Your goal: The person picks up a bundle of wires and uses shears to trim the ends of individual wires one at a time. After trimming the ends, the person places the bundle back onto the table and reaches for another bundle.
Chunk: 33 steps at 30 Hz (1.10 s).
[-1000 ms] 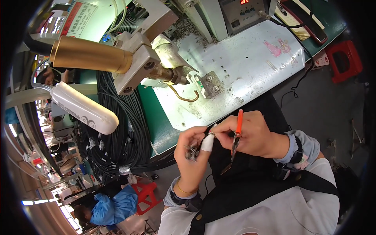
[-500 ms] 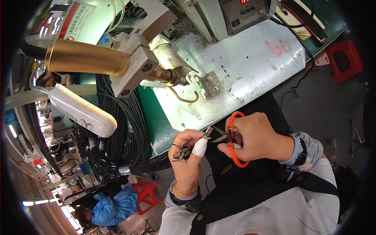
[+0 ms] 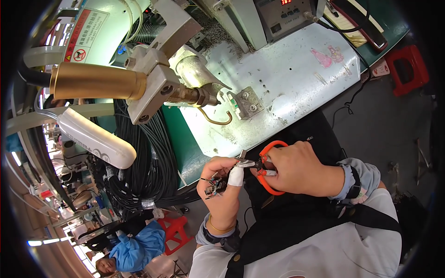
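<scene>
My left hand (image 3: pixel 221 199) pinches a small metal plug connector (image 3: pixel 243 154) between thumb and forefinger; white tape wraps the thumb. Several more small connector pieces (image 3: pixel 215 186) are tucked in its curled fingers. From the right, my right hand (image 3: pixel 303 169) grips orange-handled scissors (image 3: pixel 270 186). Their blades point left and meet the held connector near the taped thumb tip. Exactly what lies between the blades is too small to tell. Both hands are over my dark apron, just off the near edge of the metal work plate (image 3: pixel 296 88).
A machine with a brass-coloured cylinder (image 3: pixel 99 80) and a nozzle hangs over a small metal fixture (image 3: pixel 249 102). Left of the plate lie bundled black cables (image 3: pixel 148 157) beneath a white lamp (image 3: pixel 95 139). A red stool (image 3: pixel 407 69) stands right; a person in blue (image 3: pixel 139 248) sits at lower left.
My right hand has moved left, bringing the scissors to the connector. The blades, spread and apart from it before, have come together there. The person in blue has turned their head.
</scene>
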Each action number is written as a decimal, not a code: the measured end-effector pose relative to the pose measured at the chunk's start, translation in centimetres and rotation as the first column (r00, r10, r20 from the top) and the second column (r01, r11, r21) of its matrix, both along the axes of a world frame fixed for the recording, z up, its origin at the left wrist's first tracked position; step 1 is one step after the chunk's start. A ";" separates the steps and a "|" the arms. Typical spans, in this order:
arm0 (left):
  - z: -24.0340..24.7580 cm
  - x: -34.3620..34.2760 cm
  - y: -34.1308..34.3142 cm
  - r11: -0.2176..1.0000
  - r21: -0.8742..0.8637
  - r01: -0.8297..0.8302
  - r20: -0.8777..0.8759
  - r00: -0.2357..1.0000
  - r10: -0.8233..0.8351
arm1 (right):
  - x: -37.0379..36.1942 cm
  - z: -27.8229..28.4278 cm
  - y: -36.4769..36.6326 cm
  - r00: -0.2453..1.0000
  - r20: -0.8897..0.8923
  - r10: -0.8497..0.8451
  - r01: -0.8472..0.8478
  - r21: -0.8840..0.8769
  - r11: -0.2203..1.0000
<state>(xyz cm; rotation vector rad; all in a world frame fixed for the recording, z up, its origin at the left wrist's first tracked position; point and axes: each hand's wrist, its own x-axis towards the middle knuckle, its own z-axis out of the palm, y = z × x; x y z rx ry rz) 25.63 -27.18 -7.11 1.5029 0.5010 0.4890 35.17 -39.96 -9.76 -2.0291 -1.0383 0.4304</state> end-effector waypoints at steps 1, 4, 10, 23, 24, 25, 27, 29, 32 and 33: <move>0.1 0.1 0.0 1.000 -0.014 -0.004 -0.015 1.000 0.004 | 0.0 -0.1 0.0 1.000 -0.004 0.008 -0.008 -0.020 1.000; 0.1 0.6 0.7 0.994 -0.106 0.016 -0.084 0.996 -0.025 | 0.1 -1.0 0.1 0.999 -0.031 0.021 -0.022 -0.012 1.000; -1.8 3.8 4.1 0.791 -0.604 0.097 -0.054 0.985 -0.163 | 1.6 -1.8 0.2 0.971 -0.237 0.006 0.011 0.068 0.998; -1.9 7.0 6.2 0.873 -0.476 0.106 -0.157 0.966 -0.203 | 7.1 0.3 5.1 0.722 -0.688 -0.074 0.299 0.214 0.930; -1.7 7.2 6.2 0.871 -0.479 0.107 -0.163 0.964 -0.208 | 7.0 0.3 5.1 0.723 -0.685 -0.089 0.313 0.210 0.926; -1.6 7.3 6.3 0.869 -0.483 0.107 -0.169 0.963 -0.212 | 7.1 0.3 5.1 0.725 -0.681 -0.104 0.327 0.206 0.922; -1.6 7.5 6.4 0.868 -0.486 0.105 -0.177 0.960 -0.215 | 7.1 -0.2 5.2 0.754 -0.648 -0.111 0.321 0.215 0.922; -1.8 7.2 6.6 0.858 -0.503 0.106 -0.151 0.967 -0.207 | 7.1 -0.7 5.4 0.810 -0.573 -0.123 0.305 0.235 0.923; -1.5 7.1 6.2 0.885 -0.458 0.084 -0.172 0.968 -0.181 | 7.1 -1.0 5.3 0.822 -0.556 -0.123 0.297 0.234 0.926; -1.3 7.2 5.8 0.912 -0.404 0.065 -0.203 0.966 -0.158 | 7.1 -1.0 5.3 0.828 -0.546 -0.125 0.294 0.234 0.927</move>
